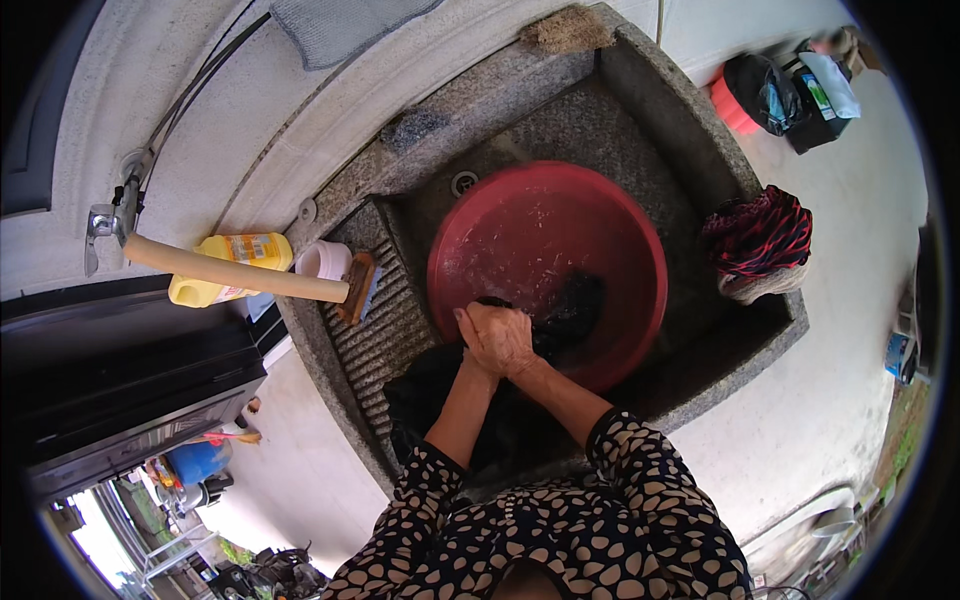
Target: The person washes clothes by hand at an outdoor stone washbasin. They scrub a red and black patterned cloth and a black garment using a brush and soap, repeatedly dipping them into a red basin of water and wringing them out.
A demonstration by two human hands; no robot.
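Both my hands are clasped together over the near left rim of a red plastic basin [610, 200] with water in it. My right hand [508, 338] lies across my left hand [473, 345], which is partly covered by it. Their fingers are closed around a dark wet cloth [575, 308], of which a bit shows above the knuckles and more trails into the water. More dark cloth [415, 395] lies below my left wrist, over the edge of the ribbed stone washboard [365, 345]. Whether it is one piece with the cloth in the basin I cannot tell.
A stone sink [690, 95] surrounds the basin. Left of it are a tap with a beige hose [235, 268], a yellow bottle [255, 248], a pale pink cup [325, 260] and a wooden scrubbing brush [357, 290]. Patterned red-black cloth [765, 235] hangs over the right rim.
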